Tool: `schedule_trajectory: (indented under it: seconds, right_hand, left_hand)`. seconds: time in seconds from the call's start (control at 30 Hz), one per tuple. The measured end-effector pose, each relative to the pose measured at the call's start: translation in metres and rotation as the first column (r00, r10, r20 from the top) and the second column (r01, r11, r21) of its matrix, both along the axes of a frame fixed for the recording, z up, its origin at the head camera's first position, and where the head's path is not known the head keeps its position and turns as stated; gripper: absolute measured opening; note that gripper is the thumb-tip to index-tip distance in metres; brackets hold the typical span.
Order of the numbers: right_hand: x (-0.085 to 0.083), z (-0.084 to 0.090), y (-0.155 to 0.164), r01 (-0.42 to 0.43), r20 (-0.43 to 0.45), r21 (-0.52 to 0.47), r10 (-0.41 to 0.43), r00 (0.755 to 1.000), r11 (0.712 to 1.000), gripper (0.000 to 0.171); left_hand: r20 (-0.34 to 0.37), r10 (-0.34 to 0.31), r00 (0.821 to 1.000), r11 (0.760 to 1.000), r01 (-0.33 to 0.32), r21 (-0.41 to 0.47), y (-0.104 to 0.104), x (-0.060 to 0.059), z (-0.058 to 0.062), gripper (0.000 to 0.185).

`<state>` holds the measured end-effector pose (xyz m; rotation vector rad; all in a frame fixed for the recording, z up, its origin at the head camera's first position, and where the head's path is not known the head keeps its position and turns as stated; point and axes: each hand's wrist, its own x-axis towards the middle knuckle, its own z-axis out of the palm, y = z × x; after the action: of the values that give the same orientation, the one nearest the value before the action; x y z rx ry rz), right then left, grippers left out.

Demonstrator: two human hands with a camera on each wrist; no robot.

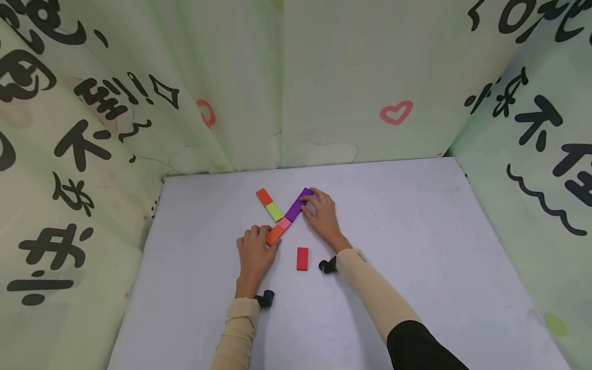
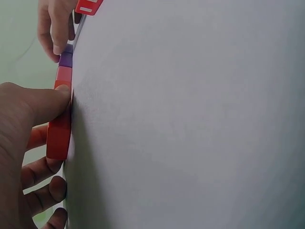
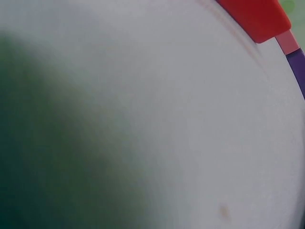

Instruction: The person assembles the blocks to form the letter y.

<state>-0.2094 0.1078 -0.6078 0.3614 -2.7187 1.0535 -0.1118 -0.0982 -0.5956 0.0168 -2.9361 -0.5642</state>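
A: Left hand (image 1: 254, 255) is seen at the lower end of a slanted row of flat blocks on the grey table (image 1: 416, 246). The orange block (image 1: 275, 235) is pinched at its end, thumb on one side and curled fingers on the other; the left wrist view confirms thumb and fingers closed on it

B: Right hand (image 1: 321, 216) noted at the upper end of the same row. Its fingers are laid over the purple block (image 1: 297, 205), bent and pressing down along the block's edge; whether the thumb grips beneath cannot be told

A: Between the two, a small pink block (image 1: 284, 223) is recorded, touching orange below and purple above, the three set in one diagonal line

B: Just to the left, a second short line is observed: an orange-red block (image 1: 263, 197) touching a yellow-green block (image 1: 275, 211), angled the other way, so that a V is formed with the held row

A: A red block (image 1: 302, 258) lies alone, near the wrists, apart from both rows. Patterned curtains (image 1: 92, 128) enclose the table on three sides
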Motion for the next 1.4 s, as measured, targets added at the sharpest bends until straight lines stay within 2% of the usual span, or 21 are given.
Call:
schedule_trajectory:
  seconds: [0.2, 0.43, 0.8, 1.13, 1.27, 1.4]
  right_hand:
    - [-0.002, -0.002, 0.001, 0.001, -0.011, 0.012, -0.001, 1.000, 1.000, 0.024]
    - [-0.001, -0.003, 0.001, 0.006, 0.027, 0.014, -0.007, 1.000, 1.000, 0.025]
    - [0.000, -0.004, 0.000, 0.012, 0.027, 0.014, -0.012, 1.000, 1.000, 0.025]
    - [0.002, 0.001, 0.000, 0.003, 0.027, 0.000, -0.003, 1.000, 1.000, 0.026]
    - [0.002, 0.002, 0.000, 0.002, 0.025, -0.002, -0.002, 1.000, 1.000, 0.025]
    - [0.001, 0.001, 0.001, 0.000, 0.016, 0.001, 0.000, 1.000, 1.000, 0.025]
  left_hand:
    - [-0.004, 0.000, 1.000, 1.000, 0.000, -0.006, 0.001, 0.000, 0.000, 0.042]
    - [0.031, 0.005, 1.000, 1.000, -0.005, 0.009, 0.000, 0.001, 0.000, 0.042]
    - [0.059, -0.002, 0.998, 0.999, 0.000, 0.040, -0.002, 0.004, 0.002, 0.047]
    - [0.074, 0.025, 0.997, 0.997, -0.030, 0.067, -0.004, 0.017, 0.013, 0.055]
    - [0.060, 0.041, 0.997, 0.997, -0.045, 0.066, -0.003, 0.024, 0.018, 0.052]
    - [0.018, 0.025, 1.000, 0.998, -0.026, 0.057, 0.001, 0.033, 0.021, 0.050]
